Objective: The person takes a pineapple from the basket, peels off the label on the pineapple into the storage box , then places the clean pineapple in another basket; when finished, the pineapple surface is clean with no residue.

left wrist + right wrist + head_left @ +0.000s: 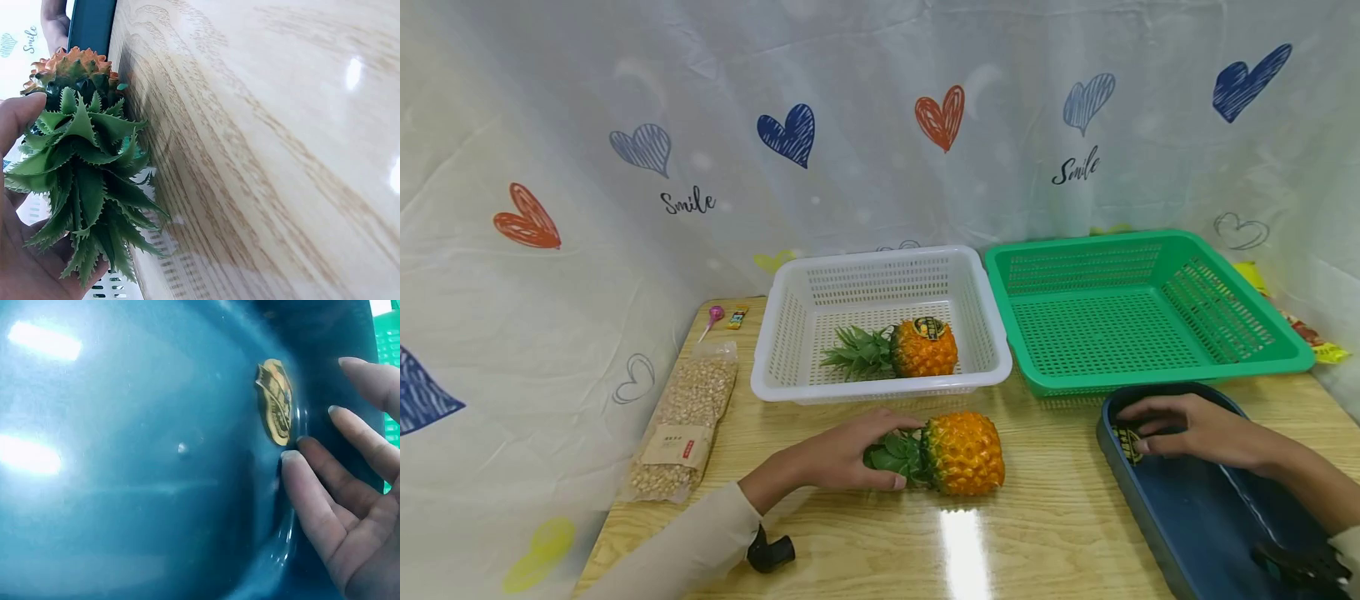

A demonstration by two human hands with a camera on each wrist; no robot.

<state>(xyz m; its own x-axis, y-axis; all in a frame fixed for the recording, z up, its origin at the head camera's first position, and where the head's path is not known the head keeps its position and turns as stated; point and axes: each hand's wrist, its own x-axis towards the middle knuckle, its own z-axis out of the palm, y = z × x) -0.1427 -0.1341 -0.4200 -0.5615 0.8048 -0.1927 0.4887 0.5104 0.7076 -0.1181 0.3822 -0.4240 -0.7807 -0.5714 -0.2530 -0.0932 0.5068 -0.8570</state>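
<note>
My left hand (861, 454) holds a toy-like orange pineapple (967, 454) lying on the table, its fingers around the green leaves (81, 181). In the left wrist view the thumb lies along the near end of the fruit, and leaves cover part of the fingers. My right hand (1198, 429) reaches into a dark blue tray (1202, 517). A black-and-gold oval sticker (275, 403) sits at the tray's end, with the thumb tip right by its lower edge. Those fingers are spread and loosely bent, not closed around it.
A white basket (880, 392) holds another pineapple (925, 348) bearing a similar sticker. Beside it stands a green basket (1157, 379). On the left lie a bag of grains (681, 425), a lollipop (716, 313) and a small wrapped sweet (737, 317). Yellow packets (1330, 352) show behind the green basket.
</note>
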